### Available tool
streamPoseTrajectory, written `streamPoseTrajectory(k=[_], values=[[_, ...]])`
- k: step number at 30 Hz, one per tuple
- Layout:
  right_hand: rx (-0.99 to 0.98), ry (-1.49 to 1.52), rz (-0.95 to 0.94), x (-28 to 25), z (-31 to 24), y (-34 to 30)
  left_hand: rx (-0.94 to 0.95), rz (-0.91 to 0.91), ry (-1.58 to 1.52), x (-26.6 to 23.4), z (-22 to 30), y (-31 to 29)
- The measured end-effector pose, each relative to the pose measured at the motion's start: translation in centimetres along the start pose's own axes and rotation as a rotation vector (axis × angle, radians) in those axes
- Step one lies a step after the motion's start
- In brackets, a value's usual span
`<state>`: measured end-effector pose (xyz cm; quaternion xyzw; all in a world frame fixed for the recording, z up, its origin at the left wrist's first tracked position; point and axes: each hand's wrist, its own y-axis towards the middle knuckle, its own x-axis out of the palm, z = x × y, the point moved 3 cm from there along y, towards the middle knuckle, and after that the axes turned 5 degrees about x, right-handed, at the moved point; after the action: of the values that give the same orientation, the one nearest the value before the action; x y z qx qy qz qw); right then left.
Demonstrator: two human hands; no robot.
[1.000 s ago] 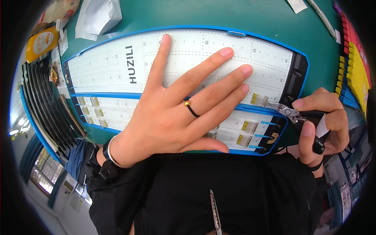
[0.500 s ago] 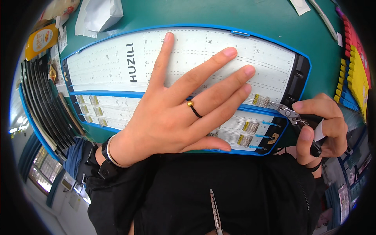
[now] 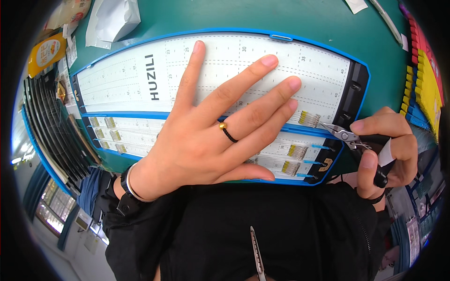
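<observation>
A long, blue-framed fishing rig case [image 3: 154,75] lies open in front of me, its white panels printed with a ruled scale. My left hand [image 3: 206,136] rests flat across the middle of it, fingers spread, hiding part of both panels. Thin lines run lengthwise along the near panel. Close to its right end sit rows of fine metal hooks with yellow parts [image 3: 297,152]; another row [image 3: 309,118] is on the far panel. My right hand [image 3: 389,152] is closed around a small pair of pliers [image 3: 346,135], whose pointed jaws reach over the case's right end, beside the far row.
Crumpled white paper [image 3: 113,21] lies beyond the case. A stack of dark curved pieces [image 3: 54,126] and a yellow packet [image 3: 47,55] stand at left. On the right are red, yellow and blue toothed pieces [image 3: 424,84] and a pen-like stick [image 3: 386,21].
The case and my left hand appear slightly further left in the picture. My right hand keeps hold of the pliers, with their jaws still by the far row of hooks.
</observation>
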<state>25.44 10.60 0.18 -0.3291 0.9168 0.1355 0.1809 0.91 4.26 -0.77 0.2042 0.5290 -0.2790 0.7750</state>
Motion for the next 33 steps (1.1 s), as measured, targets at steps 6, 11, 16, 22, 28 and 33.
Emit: streamPoseTrajectory(k=[6,11,16,22,28,33], values=[[-0.009,-0.036,-0.054,0.1,-0.4,0.5,-0.004,-0.003,-0.005,-0.2,0.0,-0.2],[-0.065,0.008,-0.001,0.9,-0.1,0.5,-0.002,-0.066,-0.023,-0.3,0.0,-0.2],[-0.171,0.150,0.189,0.4,0.2,0.7,-0.040,-0.068,-0.079,-1.2,0.1,-0.1],[-0.097,0.336,0.450,-2.5,-1.2,-2.7,-0.384,0.103,0.185,-2.1,-1.9,-1.3],[0.382,-0.233,0.850,-12.2,-2.9,-9.6,-0.485,-0.004,0.265,-2.0,-2.2,-1.4],[0.520,-0.994,0.727,-13.9,1.1,-9.4,-0.534,0.030,0.265,-2.0,-2.1,-2.4]])
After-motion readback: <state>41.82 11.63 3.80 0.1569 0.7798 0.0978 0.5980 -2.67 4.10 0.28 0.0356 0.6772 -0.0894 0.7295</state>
